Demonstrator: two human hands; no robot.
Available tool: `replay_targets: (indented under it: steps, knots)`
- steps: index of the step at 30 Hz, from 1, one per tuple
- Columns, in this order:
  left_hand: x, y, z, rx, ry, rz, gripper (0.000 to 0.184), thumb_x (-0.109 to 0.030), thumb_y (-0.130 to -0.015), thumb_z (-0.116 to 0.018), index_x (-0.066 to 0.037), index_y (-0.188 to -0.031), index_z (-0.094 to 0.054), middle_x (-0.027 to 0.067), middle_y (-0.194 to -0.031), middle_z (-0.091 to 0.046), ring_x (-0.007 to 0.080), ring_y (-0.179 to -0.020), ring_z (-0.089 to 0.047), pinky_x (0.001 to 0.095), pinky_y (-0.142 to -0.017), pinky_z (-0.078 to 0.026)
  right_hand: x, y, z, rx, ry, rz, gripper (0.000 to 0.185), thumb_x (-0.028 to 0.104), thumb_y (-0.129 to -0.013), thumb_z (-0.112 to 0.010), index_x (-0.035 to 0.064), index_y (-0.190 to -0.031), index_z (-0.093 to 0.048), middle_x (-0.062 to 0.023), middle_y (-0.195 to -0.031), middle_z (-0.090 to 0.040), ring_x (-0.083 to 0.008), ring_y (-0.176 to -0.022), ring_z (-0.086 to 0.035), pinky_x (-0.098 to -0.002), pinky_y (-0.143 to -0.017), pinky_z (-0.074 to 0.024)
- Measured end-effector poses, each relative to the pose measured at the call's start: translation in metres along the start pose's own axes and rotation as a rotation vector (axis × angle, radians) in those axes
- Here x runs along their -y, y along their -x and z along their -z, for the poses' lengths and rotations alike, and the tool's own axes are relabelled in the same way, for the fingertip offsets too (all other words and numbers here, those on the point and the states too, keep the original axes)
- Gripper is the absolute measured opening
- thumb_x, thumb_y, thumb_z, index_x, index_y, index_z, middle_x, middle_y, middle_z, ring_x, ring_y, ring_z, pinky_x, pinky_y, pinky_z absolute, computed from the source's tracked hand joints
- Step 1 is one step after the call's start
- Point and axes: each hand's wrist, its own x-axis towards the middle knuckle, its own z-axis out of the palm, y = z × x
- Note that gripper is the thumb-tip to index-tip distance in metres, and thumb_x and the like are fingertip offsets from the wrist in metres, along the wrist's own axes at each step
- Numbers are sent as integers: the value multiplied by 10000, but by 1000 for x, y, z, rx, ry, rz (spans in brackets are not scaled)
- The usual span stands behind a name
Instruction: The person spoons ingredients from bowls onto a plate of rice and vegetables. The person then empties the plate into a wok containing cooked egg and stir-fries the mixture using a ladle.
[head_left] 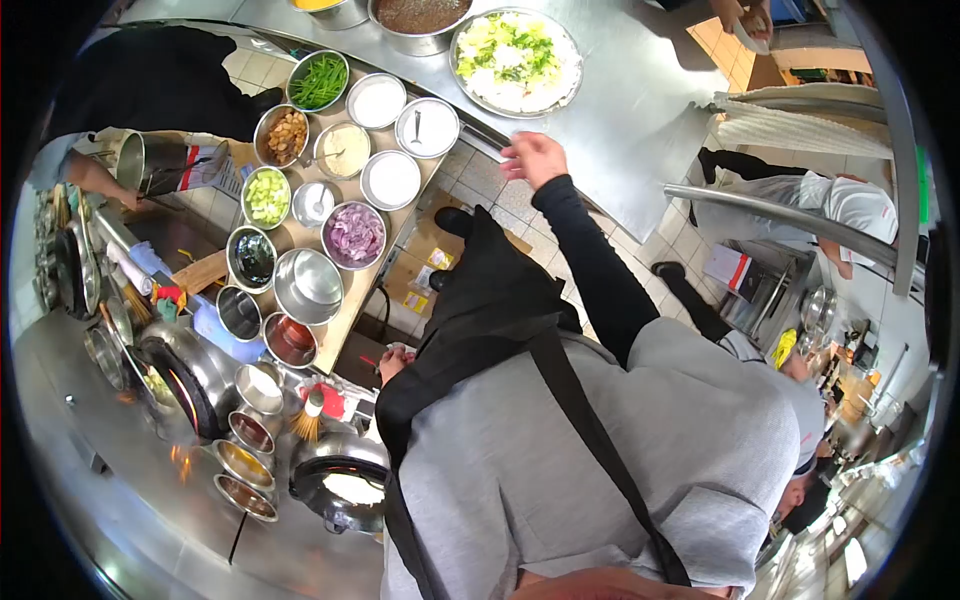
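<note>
Past the end of a black sleeve, my right hand (535,160) hangs over the gap beside the steel table (630,130), its fingers apart and nothing in them. A large round dish of chopped greens and white food (516,62) lies near it on the table. Close to my apron, my left hand (396,362) is small and partly hidden, beside a red cloth (330,402) and the lower end of the ingredient counter; its fingers are too small to read. A bowl of chopped purple onion (354,235) stands on that counter.
Several metal bowls, one with green beans (318,80), crowd the counter. At the lower left are a wok (345,485) with white food and another wok (185,375) near flames. A co-worker's hand (128,198) is at the left; other people stand at the right.
</note>
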Motion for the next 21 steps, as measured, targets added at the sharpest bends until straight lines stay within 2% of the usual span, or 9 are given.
replay_targets:
  steps: [3, 6, 9, 11, 14, 15, 17, 20, 21]
  knots:
    - [35, -38, -12, 48, -33, -55, 193, -150, -971, -672, 8, -1081, -665, 86, -761, -691, 146, -626, -611, 309, -557, -479, 12, -18, 13, 65, -339, 11, 260, 158, -1017, -591, -59, -1160, -575, -248, -1072, -732, -303, -838, -745, -407, -725, -632]
    - [45, -51, -22, 92, -22, -117, 175, -155, -981, -655, -2, -1064, -669, 79, -758, -690, 139, -613, -599, 301, -542, -471, 8, -50, -6, 76, -530, -81, 238, 144, -981, -602, -47, -1122, -583, -246, -1056, -738, -305, -828, -735, -408, -741, -625]
    - [-55, 52, -46, 34, 57, -84, 171, -157, -1002, -632, -6, -1078, -654, 83, -759, -690, 138, -605, -617, 278, -525, -491, -4, -71, -18, 51, -667, -126, 249, 123, -945, -609, -37, -1135, -588, -232, -1010, -742, -304, -798, -728, -413, -732, -627]
    - [-71, 69, -46, 16, 113, -92, 186, -157, -1024, -601, -8, -1132, -629, 91, -783, -695, 138, -586, -632, 252, -504, -509, -13, -82, -18, 82, -734, -86, 160, 97, -912, -609, 0, -1039, -611, -182, -926, -731, -286, -779, -721, -402, -697, -612]
    - [-58, 71, -35, 21, 227, -147, 192, -164, -1023, -620, -27, -1156, -602, 74, -796, -684, 137, -589, -631, 262, -504, -512, -19, -88, -8, 149, -764, 11, 33, 71, -879, -613, 52, -906, -607, -135, -842, -702, -262, -716, -685, -358, -629, -566]
    - [-56, 77, -37, -7, 238, -125, 192, -165, -1023, -620, -28, -1156, -600, 73, -797, -684, 138, -593, -633, 264, -508, -516, -31, -99, 6, 201, -798, -8, 86, 77, -861, -633, 68, -937, -594, -111, -792, -666, -288, -677, -685, -390, -613, -566]
    - [-53, 92, -39, -62, 267, -76, 192, -167, -1024, -620, -30, -1155, -597, 70, -797, -683, 141, -603, -637, 268, -515, -523, -28, -88, 26, 147, -692, -30, 94, 89, -865, -648, 86, -945, -598, -101, -807, -662, -290, -676, -678, -388, -614, -564]
    - [-9, 91, -47, -79, 307, -46, 219, -173, -1012, -626, -25, -1168, -587, 65, -794, -677, 150, -613, -636, 280, -550, -547, -19, -57, 68, 110, -521, -31, 122, 115, -886, -674, 85, -986, -610, -103, -894, -677, -299, -722, -680, -395, -641, -572]
    - [8, 96, -49, -112, 352, -40, 228, -175, -1008, -630, -24, -1172, -584, 64, -790, -675, 152, -613, -635, 284, -557, -553, -7, -33, 84, 125, -386, -8, 105, 75, -899, -644, 54, -1000, -630, -85, -911, -678, -249, -726, -655, -375, -646, -539]
